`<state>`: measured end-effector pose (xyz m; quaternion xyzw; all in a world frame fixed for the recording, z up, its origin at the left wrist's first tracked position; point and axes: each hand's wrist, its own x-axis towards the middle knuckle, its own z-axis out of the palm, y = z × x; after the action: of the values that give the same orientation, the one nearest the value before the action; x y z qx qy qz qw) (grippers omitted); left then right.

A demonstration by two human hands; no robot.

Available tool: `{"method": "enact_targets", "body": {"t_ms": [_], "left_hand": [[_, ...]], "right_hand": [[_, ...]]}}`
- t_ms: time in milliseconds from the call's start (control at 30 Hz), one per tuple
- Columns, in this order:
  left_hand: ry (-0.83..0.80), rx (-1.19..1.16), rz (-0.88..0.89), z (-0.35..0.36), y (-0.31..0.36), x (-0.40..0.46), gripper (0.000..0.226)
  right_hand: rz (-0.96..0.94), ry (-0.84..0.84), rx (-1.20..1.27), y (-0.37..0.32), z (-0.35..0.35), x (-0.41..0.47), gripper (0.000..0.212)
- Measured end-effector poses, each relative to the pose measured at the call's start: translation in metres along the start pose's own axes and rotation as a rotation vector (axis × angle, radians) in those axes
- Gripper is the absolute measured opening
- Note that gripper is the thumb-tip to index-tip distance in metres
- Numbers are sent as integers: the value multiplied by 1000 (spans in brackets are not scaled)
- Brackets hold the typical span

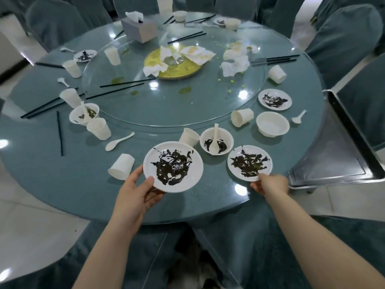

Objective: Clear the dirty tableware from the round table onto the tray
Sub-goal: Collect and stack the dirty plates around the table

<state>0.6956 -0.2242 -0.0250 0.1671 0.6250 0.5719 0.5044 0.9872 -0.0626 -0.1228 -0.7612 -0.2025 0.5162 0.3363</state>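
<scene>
My left hand (136, 193) grips the near edge of a white plate (173, 166) smeared with dark sauce, thumb on the rim and fingers under it. My right hand (269, 184) pinches the near rim of a second sauce-smeared plate (249, 162) near the table's front right. Between and behind them stands a white bowl (216, 141) with dark sauce and a plastic spoon in it. The metal tray (331, 155) lies at the right, beside the round table (83, 184), with nothing on it.
Paper cups (121, 166) (242, 117), a clean bowl (272, 123), another dirty plate (275, 99), spoons (118, 141) and black chopsticks (59, 133) lie around the rim. The glass turntable (166, 105) carries crumpled napkins and a tissue box (139, 29). Covered chairs ring the table.
</scene>
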Motion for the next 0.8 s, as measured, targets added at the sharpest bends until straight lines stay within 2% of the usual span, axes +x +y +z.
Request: {"method": "enact_targets", "body": {"t_ms": [200,400,567,667,733,800], "left_hand": [[-46,-35,-10,1,-9,-18,40],[-214,10,26,35,-9,-39,41],[-399,28,35,74,-9,-76,38],[-522,55,37,99,-10,-101,35],[-570,86,37,114,-13,-117,33],[-597,135,44,129,-20,-133,33]], "right_hand": [[-167,-105,97,12,-40,-65,11],[-343,-206,123,3,-84,-140,16],[-398,-193,104,2,-125,-185,15],[-461,-101,128,4,-153,-196,10],[-482,-46,127,5,-172,-199,7],[-453,-77,166,7,-194,-199,3]]}}
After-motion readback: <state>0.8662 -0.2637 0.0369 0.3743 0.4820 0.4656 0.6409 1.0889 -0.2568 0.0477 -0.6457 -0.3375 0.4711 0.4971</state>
